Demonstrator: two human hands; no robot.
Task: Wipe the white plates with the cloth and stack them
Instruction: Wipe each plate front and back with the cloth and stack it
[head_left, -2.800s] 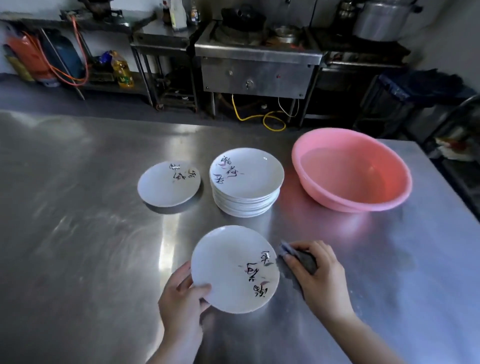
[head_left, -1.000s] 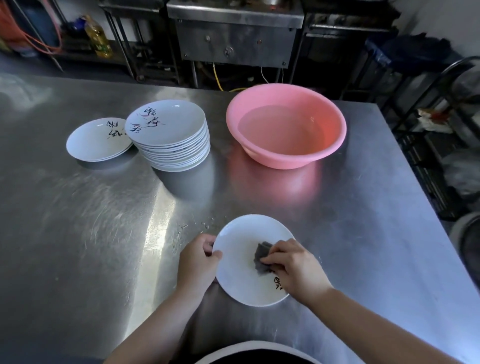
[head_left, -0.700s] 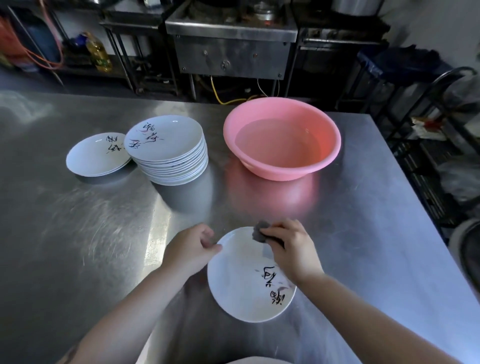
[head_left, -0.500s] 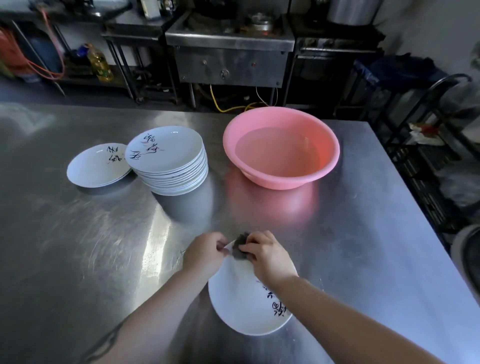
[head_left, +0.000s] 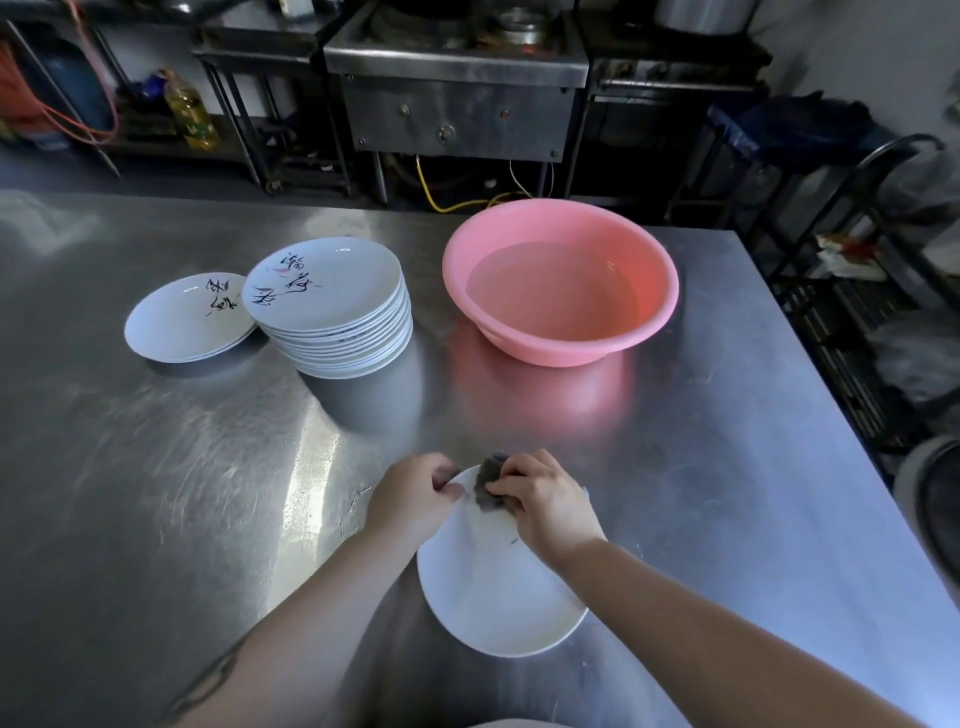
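Observation:
A white plate (head_left: 493, 592) lies low in the middle of the steel table (head_left: 156, 467), close to me. My left hand (head_left: 413, 499) pinches its far left rim. My right hand (head_left: 545, 501) grips a dark grey cloth (head_left: 488, 486) and presses it on the plate's far edge, next to the left thumb. My right hand and forearm hide most of the plate's black markings. A tall stack of white plates (head_left: 337, 312) stands further back on the left. Beside it on the left lies a low pile of such plates (head_left: 187, 319).
A pink basin (head_left: 561, 280) holding water stands at the back right of the table. The table's right edge runs near a dark metal rack (head_left: 857, 260). Beyond the far edge stand a steel stove unit (head_left: 457, 98) and shelves with an oil bottle (head_left: 189, 111).
The cloth has travelled across the plate from its right side to its far left rim, close to my left hand. The plate has turned in my left hand; its markings are now mostly covered.

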